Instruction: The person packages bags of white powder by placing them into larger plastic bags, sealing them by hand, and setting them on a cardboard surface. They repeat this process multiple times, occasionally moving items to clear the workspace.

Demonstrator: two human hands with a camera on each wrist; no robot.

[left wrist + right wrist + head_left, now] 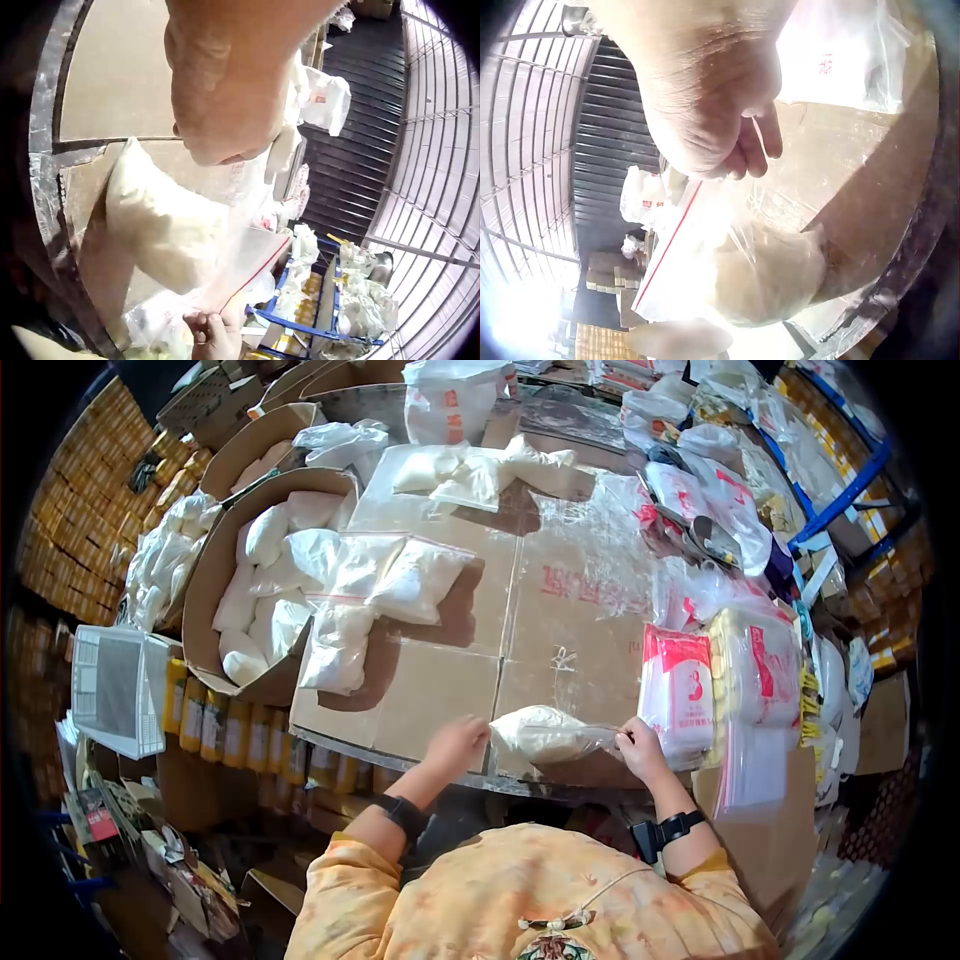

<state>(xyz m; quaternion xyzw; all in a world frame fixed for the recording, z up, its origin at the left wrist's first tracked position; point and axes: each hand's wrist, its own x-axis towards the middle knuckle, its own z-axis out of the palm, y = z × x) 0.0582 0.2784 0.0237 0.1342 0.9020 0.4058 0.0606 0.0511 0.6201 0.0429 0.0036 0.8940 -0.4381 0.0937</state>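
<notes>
A clear zip bag of cream-white powder lies near the front edge of the cardboard-covered table. My right hand pinches a corner of its flat mouth end. That corner and the red zip line show in the left wrist view, with the right hand at its lower end. Just beyond the bag's filled left end is my left hand, its fingers bent and partly hidden; I cannot tell whether they hold the bag's tip. From the right wrist, the powder-filled part bulges below the right hand.
Several filled powder bags lie at the left of the table beside a large carton full of similar bags. More bags lie at the back. Red-printed packs and stacked clear bags line the right side. A white basket stands far left.
</notes>
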